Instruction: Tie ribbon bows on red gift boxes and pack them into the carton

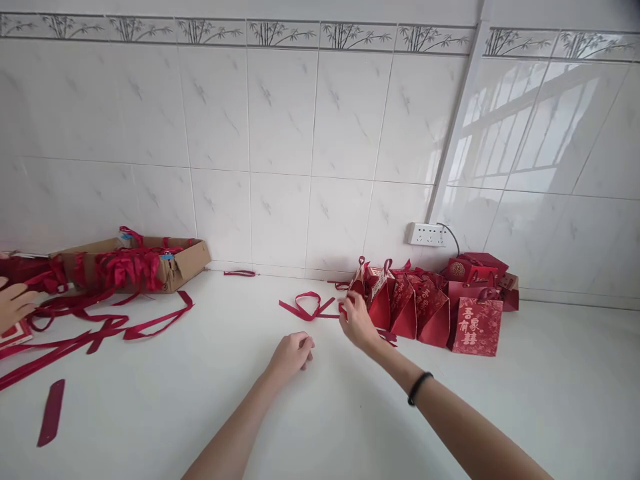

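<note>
My right hand (359, 321), with a black band (419, 389) on the wrist, is at the left end of a row of red paper bags (404, 305). Its fingers are bent against the nearest bag's edge; whether they grip anything is too small to tell. My left hand (291, 353) is over the white table, fingers curled in, and nothing shows in it. Beyond it lies a looped red ribbon (309, 307). A red bag with pale characters (477, 327) stands at the right end of the row.
At the left, a cardboard box (184, 265) holds red ribbons (130, 267), and more ribbons trail over the table (200, 413). Another person's hand (15, 303) is at the left edge. A dark red strip (51, 412) lies in front. A power strip (428, 234) is on the tiled wall.
</note>
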Motion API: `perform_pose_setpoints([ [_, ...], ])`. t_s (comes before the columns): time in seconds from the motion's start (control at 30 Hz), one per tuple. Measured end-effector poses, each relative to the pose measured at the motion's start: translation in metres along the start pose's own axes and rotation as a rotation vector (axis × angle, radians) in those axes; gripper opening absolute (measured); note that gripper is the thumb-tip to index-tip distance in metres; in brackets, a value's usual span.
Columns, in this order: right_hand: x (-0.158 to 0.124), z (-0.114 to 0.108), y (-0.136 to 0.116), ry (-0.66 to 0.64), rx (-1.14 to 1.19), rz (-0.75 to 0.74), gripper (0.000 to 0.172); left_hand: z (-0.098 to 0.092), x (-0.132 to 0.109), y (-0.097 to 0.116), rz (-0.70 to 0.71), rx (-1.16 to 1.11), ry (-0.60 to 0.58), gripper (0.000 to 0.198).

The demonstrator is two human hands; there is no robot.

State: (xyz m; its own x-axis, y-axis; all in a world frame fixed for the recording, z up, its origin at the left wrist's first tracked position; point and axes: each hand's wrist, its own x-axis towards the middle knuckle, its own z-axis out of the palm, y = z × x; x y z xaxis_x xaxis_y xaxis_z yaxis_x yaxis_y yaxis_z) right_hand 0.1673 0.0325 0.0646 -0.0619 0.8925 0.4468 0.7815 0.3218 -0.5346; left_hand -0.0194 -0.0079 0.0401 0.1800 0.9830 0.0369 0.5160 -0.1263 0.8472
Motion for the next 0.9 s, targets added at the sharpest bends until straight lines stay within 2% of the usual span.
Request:
perform_pose_setpoints([
  [0.1, 0.047, -0.005, 0.007, 0.066, -0.003, 0.129, 0.056, -0.001, 0.001, 0.0, -0.012, -0.031, 0.006, 0.025],
  [0.2, 0.082, -0.008, 0.019, 0.073, 0.037, 0.261, 0.058, -0.001, 0.001, 0.001, -0.013, -0.061, -0.002, 0.023],
  [0.3, 0.098, -0.015, 0.029, 0.085, 0.096, 0.285, 0.055, -0.001, 0.003, 0.0, -0.035, -0.102, 0.007, 0.023],
  [0.4, 0.099, -0.028, 0.028, 0.128, 0.159, 0.254, 0.05, -0.001, 0.005, -0.002, -0.054, -0.137, 0.014, 0.023],
  [0.57, 0.068, -0.054, 0.007, 0.288, 0.269, 0.178, 0.046, -0.001, 0.005, -0.002, -0.049, -0.163, -0.002, 0.029],
  [0.67, 0.03, -0.057, -0.005, 0.332, 0.512, 0.202, 0.046, -0.002, 0.004, -0.003, 0.049, -0.17, 0.051, 0.053],
  [0.77, -0.015, -0.047, -0.009, 0.178, 1.03, 0.326, 0.04, 0.001, 0.003, -0.006, 0.31, -0.19, 0.198, 0.093],
  [0.83, -0.041, -0.039, -0.007, 0.069, 1.248, 0.44, 0.032, 0.005, 0.001, -0.005, 0.428, -0.24, 0.244, 0.102],
  [0.9, -0.059, -0.033, -0.003, 0.046, 1.343, 0.516, 0.024, 0.011, -0.003, 0.001, 0.492, -0.298, 0.25, 0.1],
])
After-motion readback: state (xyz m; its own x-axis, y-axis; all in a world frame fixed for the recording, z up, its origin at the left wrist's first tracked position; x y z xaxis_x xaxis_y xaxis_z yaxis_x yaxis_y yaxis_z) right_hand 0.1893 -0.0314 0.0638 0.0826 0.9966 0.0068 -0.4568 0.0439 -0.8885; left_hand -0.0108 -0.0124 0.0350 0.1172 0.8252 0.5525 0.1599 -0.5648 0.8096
